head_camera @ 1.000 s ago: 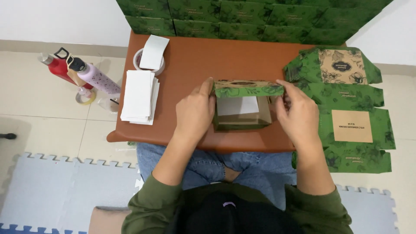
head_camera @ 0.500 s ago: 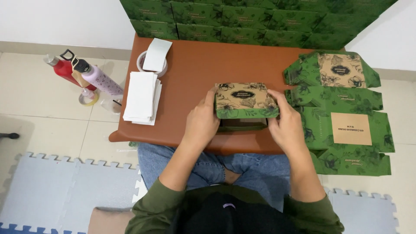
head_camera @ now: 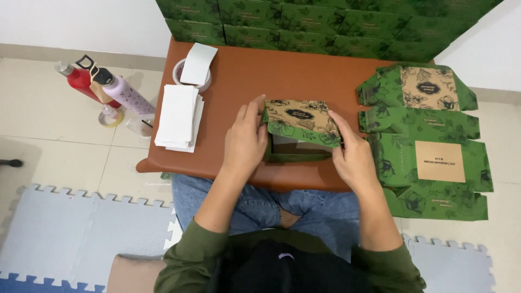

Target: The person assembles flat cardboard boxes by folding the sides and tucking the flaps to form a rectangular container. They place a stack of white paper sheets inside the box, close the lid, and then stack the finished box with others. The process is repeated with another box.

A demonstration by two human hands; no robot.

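A brown table [head_camera: 244,70] is carrying a green box [head_camera: 301,130], a stack of white sheets [head_camera: 176,115], a tape roll [head_camera: 190,73] and flat green cartons [head_camera: 429,135].

Matt printed cardboard box [head_camera: 300,123]; smooth, faintly glossy brown table [head_camera: 304,73]; plain white paper sheets [head_camera: 177,115] at its left edge.

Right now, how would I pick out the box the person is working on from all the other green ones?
Look at the brown table. Near its front edge, the left hand and right hand grip one green carton with a tan floral lid. Unlike the flat unfolded cartons to its right and the closed stacked boxes behind, it stands folded with its lid half open.
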